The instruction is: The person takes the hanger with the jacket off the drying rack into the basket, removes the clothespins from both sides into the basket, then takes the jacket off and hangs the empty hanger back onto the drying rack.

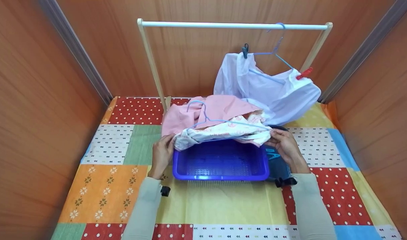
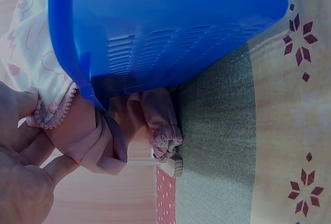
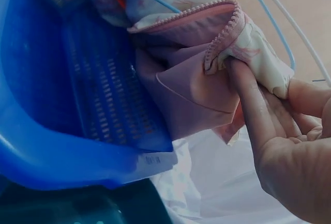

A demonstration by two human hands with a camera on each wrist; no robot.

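A pink zip-up garment point(image 1: 220, 105) with a white printed lining point(image 1: 220, 130) lies across the back rim of the blue basket point(image 1: 220, 177). A light-blue hanger point(image 1: 206, 117) lies along it, hook upward. My left hand point(image 1: 162, 151) pinches the left end of the garment; in the left wrist view its zipper edge point(image 2: 59, 113) is beside the thumb. At the other end my right hand point(image 1: 285, 145) grips the cloth by the hanger's tip. The right wrist view shows the zipper teeth point(image 3: 227, 25) curving round near my fingers point(image 3: 251, 97).
Behind stands a drying rack with a white rail point(image 1: 207, 24). A white garment point(image 1: 257, 90) hangs there on another blue hanger, with a black clip point(image 1: 245, 51) and a red clip point(image 1: 304, 73). Right of the basket is a dark teal container point(image 1: 278, 168). Wooden panels point(image 1: 373, 100) enclose the patchwork cloth point(image 1: 103, 193).
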